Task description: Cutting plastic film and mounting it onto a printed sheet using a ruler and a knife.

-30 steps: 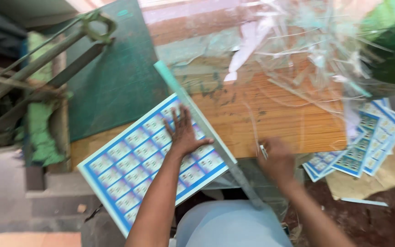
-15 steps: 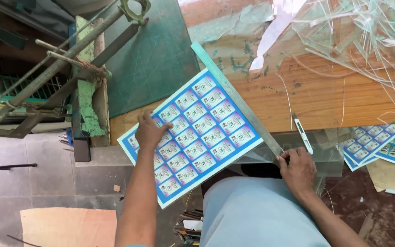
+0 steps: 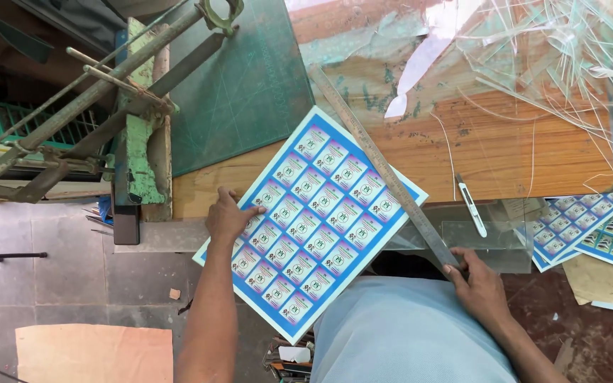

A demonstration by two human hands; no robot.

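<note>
A blue-bordered printed sheet (image 3: 321, 213) with several rows of small labels lies tilted over the near edge of the wooden table (image 3: 505, 156). My left hand (image 3: 230, 216) rests flat on the sheet's left edge, fingers on the labels. A long metal ruler (image 3: 384, 167) lies diagonally along the sheet's right edge. My right hand (image 3: 478, 282) grips the ruler's near end. A small white cutter knife (image 3: 471, 206) lies on the table to the right of the ruler, apart from both hands.
A green cutting mat (image 3: 250, 78) covers the table's far left. A green metal lever cutter (image 3: 133, 106) stands at the left. Clear plastic scraps (image 3: 569, 50) pile at the far right. More label sheets (image 3: 597, 227) lie stacked at the right edge.
The sheet has slid left and toward me, hanging over the table edge. My left hand moved to its left edge. My right hand left the cutter and now holds the ruler's end.
</note>
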